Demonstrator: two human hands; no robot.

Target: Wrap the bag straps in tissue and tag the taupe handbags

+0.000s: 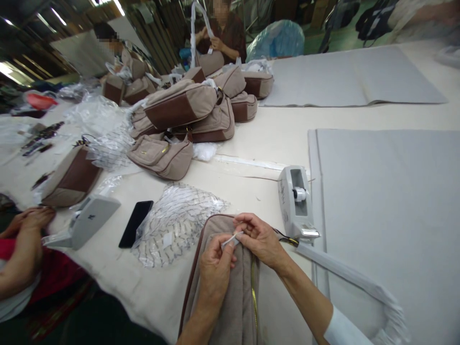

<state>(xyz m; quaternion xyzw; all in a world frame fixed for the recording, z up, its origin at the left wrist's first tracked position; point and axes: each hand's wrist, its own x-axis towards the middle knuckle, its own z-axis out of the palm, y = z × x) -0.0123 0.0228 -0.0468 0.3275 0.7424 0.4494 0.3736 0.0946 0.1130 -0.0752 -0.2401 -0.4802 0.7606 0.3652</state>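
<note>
A beige fabric bag (239,306) with brown piping and a gold zipper lies in front of me at the table's edge. Over its upper part, my left hand (215,263) and my right hand (260,239) meet, both with fingers closed. Between their fingertips they pinch a small white strip (233,238); its material is unclear. A strap wrapped in white (352,280) extends from beside the bag across to the right. Just beyond my right hand stands a grey tape dispenser (285,203). A crumpled clear plastic bag (179,211) with printed lines is left of the beige bag.
Several similar bags (190,105) are heaped farther back. A black phone (135,224) and a second tape dispenser (95,220) lie to the left, near another person's hands (36,218). Grey sheets (388,206) cover the right side. Other people sit across the table.
</note>
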